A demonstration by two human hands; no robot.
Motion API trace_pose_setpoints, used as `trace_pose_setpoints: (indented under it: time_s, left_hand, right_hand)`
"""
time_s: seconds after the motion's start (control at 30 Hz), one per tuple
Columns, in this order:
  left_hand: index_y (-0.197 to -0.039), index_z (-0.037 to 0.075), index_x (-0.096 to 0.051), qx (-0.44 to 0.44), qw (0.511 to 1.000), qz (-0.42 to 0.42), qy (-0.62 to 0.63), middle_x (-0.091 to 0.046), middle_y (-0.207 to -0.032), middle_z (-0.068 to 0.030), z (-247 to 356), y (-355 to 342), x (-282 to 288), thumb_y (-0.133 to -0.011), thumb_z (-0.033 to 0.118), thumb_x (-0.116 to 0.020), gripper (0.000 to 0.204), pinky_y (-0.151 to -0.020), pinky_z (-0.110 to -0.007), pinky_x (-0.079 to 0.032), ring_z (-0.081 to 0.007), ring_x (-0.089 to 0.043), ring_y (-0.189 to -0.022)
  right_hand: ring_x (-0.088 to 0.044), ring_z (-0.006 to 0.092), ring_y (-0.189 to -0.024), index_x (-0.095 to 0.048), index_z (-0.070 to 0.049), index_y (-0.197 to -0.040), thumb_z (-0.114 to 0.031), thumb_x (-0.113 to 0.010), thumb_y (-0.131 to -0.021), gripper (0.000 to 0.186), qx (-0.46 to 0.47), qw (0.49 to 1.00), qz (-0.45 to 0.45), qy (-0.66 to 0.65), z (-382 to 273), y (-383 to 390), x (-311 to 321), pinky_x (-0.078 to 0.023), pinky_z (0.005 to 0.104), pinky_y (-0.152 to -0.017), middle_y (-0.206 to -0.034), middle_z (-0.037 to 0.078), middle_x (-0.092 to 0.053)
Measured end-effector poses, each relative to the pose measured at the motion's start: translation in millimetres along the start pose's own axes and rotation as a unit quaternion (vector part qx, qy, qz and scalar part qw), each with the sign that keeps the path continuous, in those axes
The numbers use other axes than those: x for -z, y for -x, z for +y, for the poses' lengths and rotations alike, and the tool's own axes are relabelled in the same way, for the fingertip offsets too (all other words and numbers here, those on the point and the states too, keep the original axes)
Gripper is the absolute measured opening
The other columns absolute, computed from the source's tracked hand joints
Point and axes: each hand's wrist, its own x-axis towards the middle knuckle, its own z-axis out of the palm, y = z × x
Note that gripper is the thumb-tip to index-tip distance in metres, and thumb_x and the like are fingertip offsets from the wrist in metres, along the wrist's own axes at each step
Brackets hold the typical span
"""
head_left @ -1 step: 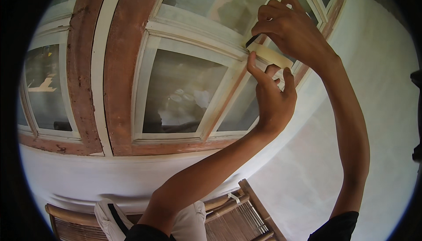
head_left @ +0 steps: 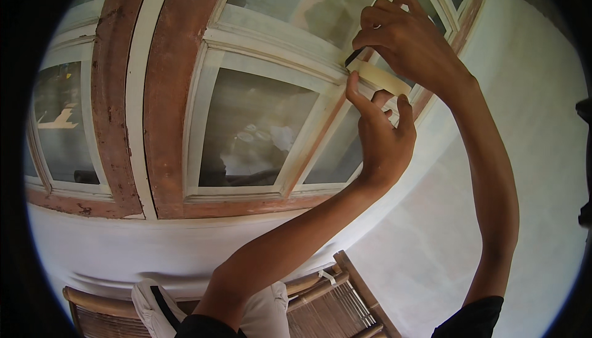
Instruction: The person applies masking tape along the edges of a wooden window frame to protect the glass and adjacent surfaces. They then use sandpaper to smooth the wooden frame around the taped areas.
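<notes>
Your two hands meet at a roll of tape point(head_left: 383, 80) in front of the window frame point(head_left: 168, 91).
Your left hand point(head_left: 387, 142) is partly open from below, its forefinger and thumb spread to the roll's two ends, apparently to brace it from both sides; the other fingers are mostly hidden. Your right hand point(head_left: 408, 39) is curled just above, fingers bent close together, seemingly pinching a small dark strip point(head_left: 354, 57) whose end pokes out beside the roll, perhaps so that end is left free; the grip itself you cannot see. The roll sits between your hands, slanting down to the right, close to the frame, though whether it touches is unclear. It is pale yellow, smooth and curved, seen mostly by its outer face.
</notes>
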Motion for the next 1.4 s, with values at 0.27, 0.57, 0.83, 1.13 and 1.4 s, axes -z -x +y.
trace_pose_setpoints:
  time_s: [0.27, 0.57, 0.83, 1.13, 1.4]
  left_hand:
    - [-0.161, -0.001, -0.003, -0.013, 1.0, -0.018, 0.004, -0.072, -0.114, -0.0323, -6, -7, 3, -0.103, 0.001, -0.062, 0.083, -0.1, -0.052, -0.051, -0.0431, -0.071, -0.11]
    - [-0.164, -0.002, 0.002, -0.031, 0.999, -0.022, 0.019, -0.071, -0.114, -0.0325, -7, -14, 1, -0.102, 0.002, -0.065, 0.091, -0.099, -0.049, -0.053, -0.0412, -0.073, -0.11]
    - [-0.163, -0.004, -0.004, 0.017, 0.998, -0.054, 0.019, -0.07, -0.131, -0.0252, -3, -18, 7, -0.103, 0.006, -0.069, 0.089, -0.11, -0.044, -0.052, -0.0288, -0.068, -0.126]
    - [-0.164, -0.003, 0.0, -0.036, 0.998, -0.042, 0.007, -0.069, -0.117, -0.0353, -13, -22, 7, -0.099, 0.004, -0.069, 0.095, -0.097, -0.048, -0.055, -0.043, -0.074, -0.109]
    - [-0.163, -0.007, -0.001, -0.05, 0.997, -0.055, 0.011, -0.068, -0.118, -0.0326, -14, -23, 11, -0.099, 0.003, -0.069, 0.095, -0.095, -0.048, -0.055, -0.041, -0.073, -0.109]
  right_hand:
    - [-0.068, 0.0197, -0.108, -0.084, -0.015, -0.095, -0.005, -0.082, -0.084, 0.015, -0.002, 0.999, -0.038, 0.03, 4, -3, -4, -0.048, 0.0468, -0.112, -0.095, -0.001, -0.068]
    - [-0.068, 0.0193, -0.108, -0.083, -0.016, -0.095, 0.0, -0.08, -0.077, 0.024, 0.066, 0.997, 0.007, 0.05, 6, -2, -5, -0.048, 0.0481, -0.112, -0.097, -0.001, -0.065]
    - [-0.068, 0.0188, -0.108, -0.083, -0.015, -0.095, 0.0, -0.082, -0.075, 0.025, 0.066, 0.997, 0.014, 0.045, 9, -1, -6, -0.047, 0.0484, -0.112, -0.101, -0.002, -0.067]
    - [-0.068, 0.019, -0.108, -0.083, -0.015, -0.096, -0.001, -0.082, -0.076, 0.024, 0.074, 0.996, 0.013, 0.055, 10, 1, -9, -0.047, 0.0487, -0.112, -0.1, -0.001, -0.066]
    - [-0.066, 0.0189, -0.109, -0.081, -0.016, -0.1, -0.006, -0.08, -0.078, 0.024, 0.089, 0.992, -0.005, 0.092, 10, -1, -14, -0.046, 0.0503, -0.117, -0.1, 0.0, -0.063]
